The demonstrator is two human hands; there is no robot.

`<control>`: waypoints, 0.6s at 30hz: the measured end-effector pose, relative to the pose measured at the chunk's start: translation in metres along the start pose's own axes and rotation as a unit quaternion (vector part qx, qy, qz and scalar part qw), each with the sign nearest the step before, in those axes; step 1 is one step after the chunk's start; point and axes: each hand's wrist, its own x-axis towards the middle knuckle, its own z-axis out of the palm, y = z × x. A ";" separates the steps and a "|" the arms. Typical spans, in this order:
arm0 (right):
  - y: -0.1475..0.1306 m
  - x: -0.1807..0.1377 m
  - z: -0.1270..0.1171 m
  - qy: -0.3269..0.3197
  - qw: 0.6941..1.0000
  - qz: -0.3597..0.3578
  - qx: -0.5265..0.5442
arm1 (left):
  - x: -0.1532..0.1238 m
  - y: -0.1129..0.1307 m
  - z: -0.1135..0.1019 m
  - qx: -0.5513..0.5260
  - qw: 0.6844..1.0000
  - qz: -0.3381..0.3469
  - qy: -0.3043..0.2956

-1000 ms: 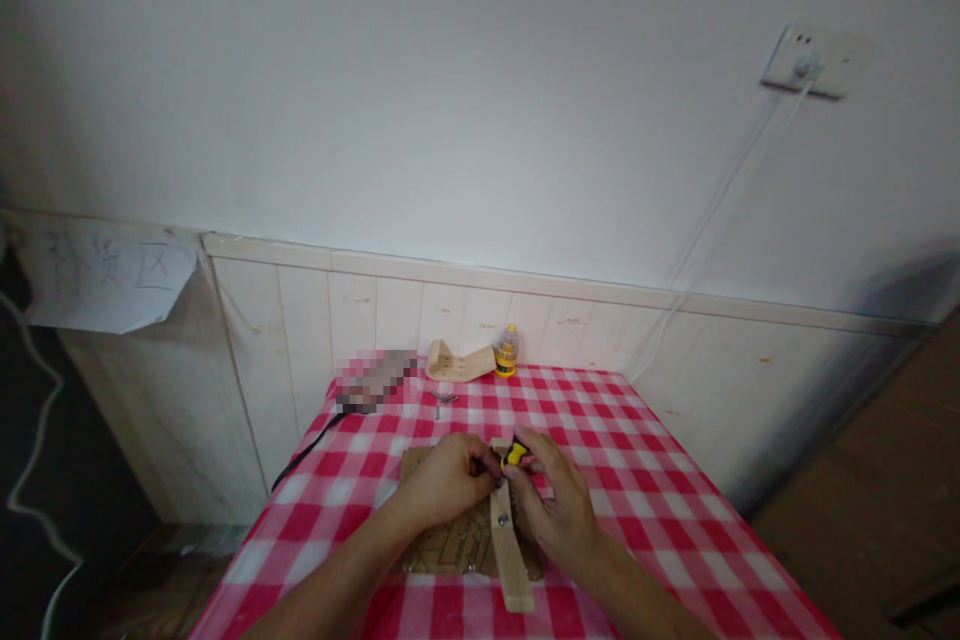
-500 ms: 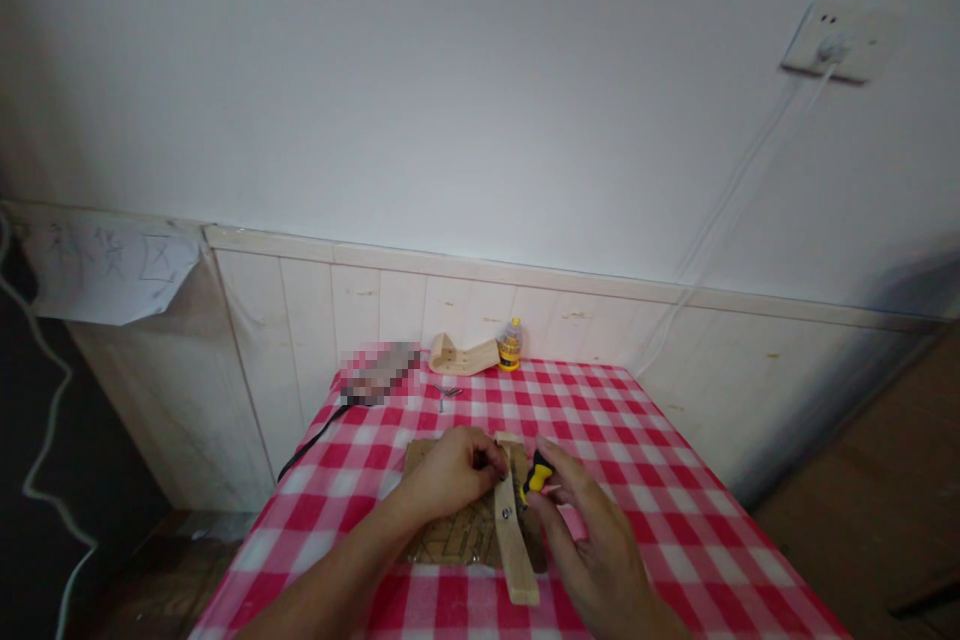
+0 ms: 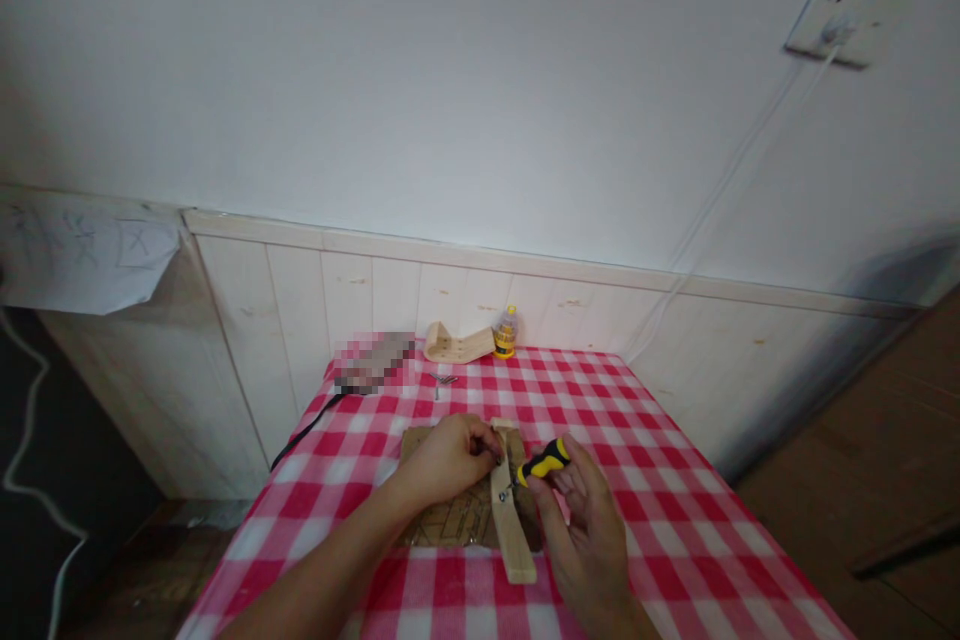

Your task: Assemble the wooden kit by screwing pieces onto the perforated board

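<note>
My right hand (image 3: 586, 528) grips a small yellow and black screwdriver (image 3: 541, 463), its tip pointing down-left at a screw in a light wooden strip (image 3: 509, 535). The strip lies on a brown cardboard sheet (image 3: 450, 525) on the red and white checked tablecloth (image 3: 660, 520). My left hand (image 3: 450, 460) is closed, fingers pinched at the strip's far end; what they pinch is too small to make out.
At the table's far edge stand a curved wooden piece (image 3: 456, 344) and a yellow bit holder (image 3: 506, 334), with loose screws (image 3: 442, 380) and a blurred object (image 3: 371, 363) trailing a black cable (image 3: 304, 435). A white panelled wall is behind; floor lies to the right.
My right hand has drawn the screwdriver back to the right of the strip and tilted it, tip toward the screw. My left hand has stayed at the strip's far end.
</note>
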 end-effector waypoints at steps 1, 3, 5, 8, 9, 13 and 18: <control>0.000 -0.001 0.000 -0.001 1.000 -0.002 -0.007 | 0.000 0.000 0.000 0.000 1.000 -0.001 -0.001; 0.000 -0.002 0.000 -0.006 1.000 -0.013 -0.023 | 0.000 -0.001 0.001 0.001 1.000 -0.001 -0.002; 0.000 -0.003 -0.001 -0.017 0.999 -0.018 -0.033 | 0.000 -0.001 0.001 0.003 1.000 0.001 -0.004; -0.001 -0.002 -0.001 -0.029 0.999 -0.015 -0.039 | 0.000 -0.001 0.001 0.003 1.000 0.004 -0.003; -0.001 -0.002 -0.002 -0.030 0.999 -0.015 -0.040 | 0.000 -0.001 0.001 0.002 1.000 0.004 -0.001; 0.002 -0.002 -0.002 -0.053 0.998 -0.018 -0.027 | 0.000 -0.002 0.001 0.003 1.000 0.001 0.004; 0.002 -0.002 -0.003 -0.079 0.997 0.013 -0.019 | 0.000 0.001 0.002 0.003 1.000 -0.001 0.004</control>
